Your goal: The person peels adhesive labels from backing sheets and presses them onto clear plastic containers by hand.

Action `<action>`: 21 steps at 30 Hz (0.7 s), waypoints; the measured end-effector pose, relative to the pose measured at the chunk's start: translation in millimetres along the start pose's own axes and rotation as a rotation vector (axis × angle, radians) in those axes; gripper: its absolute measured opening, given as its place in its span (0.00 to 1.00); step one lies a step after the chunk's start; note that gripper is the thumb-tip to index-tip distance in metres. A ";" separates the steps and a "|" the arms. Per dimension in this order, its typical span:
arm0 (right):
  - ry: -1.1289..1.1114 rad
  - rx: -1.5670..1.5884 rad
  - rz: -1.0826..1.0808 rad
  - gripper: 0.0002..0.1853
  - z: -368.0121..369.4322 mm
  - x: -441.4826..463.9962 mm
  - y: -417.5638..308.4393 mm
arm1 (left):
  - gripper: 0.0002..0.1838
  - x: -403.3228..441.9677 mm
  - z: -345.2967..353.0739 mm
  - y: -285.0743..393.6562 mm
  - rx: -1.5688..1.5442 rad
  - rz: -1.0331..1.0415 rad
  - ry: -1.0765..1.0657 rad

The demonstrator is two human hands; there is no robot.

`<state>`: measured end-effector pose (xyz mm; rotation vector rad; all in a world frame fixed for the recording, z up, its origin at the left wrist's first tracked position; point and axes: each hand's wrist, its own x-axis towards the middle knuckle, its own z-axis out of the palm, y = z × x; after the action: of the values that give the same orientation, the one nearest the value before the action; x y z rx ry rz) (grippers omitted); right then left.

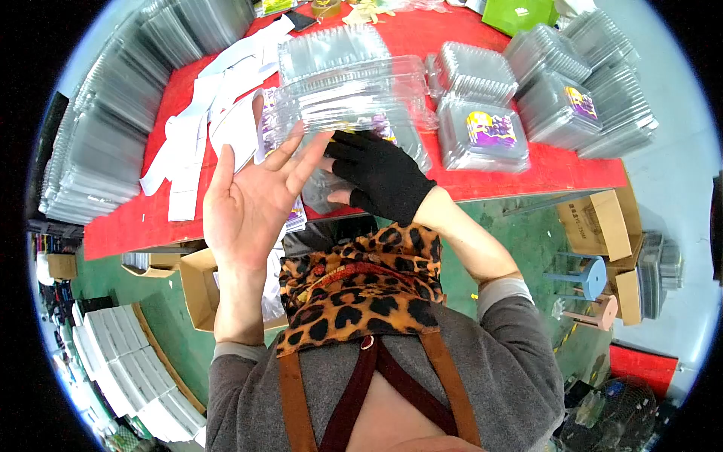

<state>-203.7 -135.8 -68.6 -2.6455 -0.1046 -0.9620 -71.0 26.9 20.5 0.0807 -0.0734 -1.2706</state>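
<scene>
My left hand (256,200) is bare and open, palm turned up with the fingers spread. Its fingertips reach the near edge of a clear plastic clamshell box (339,94), and whether they touch it I cannot tell. My right hand (382,173), in a black fingerless glove, lies over the near part of that box. Its fingers stretch to the left, with the thumb apart from them. Purple and yellow grape labels show in part through the clear plastic. A small stack of printed labels (296,218) lies at the table edge, partly behind my left hand.
Long white paper strips (192,143) lie on the red table (120,233). Stacked clear boxes (98,151) line the left side. Labelled boxes (482,135) stand in stacks at the right. Below are cardboard boxes (199,290) and a blue stool (591,277).
</scene>
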 end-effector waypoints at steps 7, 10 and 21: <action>0.133 -0.204 0.705 0.24 -26.0 -42.1 18.3 | 0.26 -5.7 -3.9 1.3 -0.015 -0.022 0.004; 0.192 -0.103 0.803 0.20 -36.2 -67.1 27.0 | 0.26 -6.6 -7.0 -0.4 -0.018 -0.026 -0.006; 0.200 0.116 0.861 0.15 -44.8 -84.2 38.9 | 0.27 -18.4 -17.8 -4.0 0.029 -0.030 0.037</action>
<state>-289.1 -183.6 -100.6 -2.1058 0.9097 -0.8436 -78.4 43.6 2.2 0.1303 -0.0588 -1.2977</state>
